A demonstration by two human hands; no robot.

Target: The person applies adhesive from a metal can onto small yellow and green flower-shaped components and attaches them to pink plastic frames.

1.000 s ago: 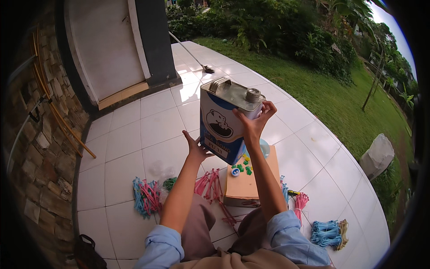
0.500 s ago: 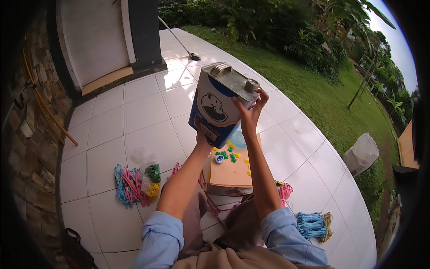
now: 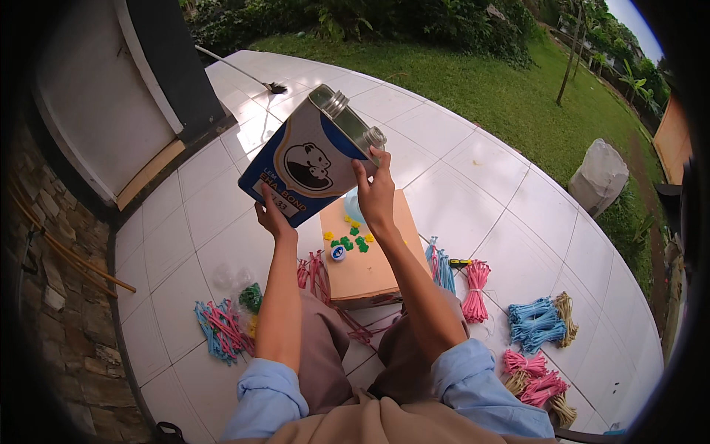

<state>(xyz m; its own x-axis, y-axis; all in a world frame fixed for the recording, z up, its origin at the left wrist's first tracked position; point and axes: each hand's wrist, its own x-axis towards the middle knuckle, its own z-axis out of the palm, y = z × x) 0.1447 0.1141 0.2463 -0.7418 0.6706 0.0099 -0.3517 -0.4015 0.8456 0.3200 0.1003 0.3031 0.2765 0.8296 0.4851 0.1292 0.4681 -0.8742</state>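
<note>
Both hands hold up a rectangular metal glue can with a blue-and-white label showing an animal drawing. It leans to the left, its handle and round spout on top. My left hand supports the lower left part, thumb on the label. Gripping the upper right edge below the spout is my right hand. Under the can stands a cardboard box. Small green flower pieces and yellow ones lie on it, beside a small blue-and-white cap. A light-blue round piece is partly hidden by the can and hand.
Pink and blue strap bundles and a plastic bag with green pieces lie left. At right are a pink bundle, a blue bundle and a yellow-black tool. A broom lies farther off; a white sack stands by the grass.
The can has tilted over to the left and shifted left in the picture, still in both hands. The view has swung, showing more bundles at the right.
</note>
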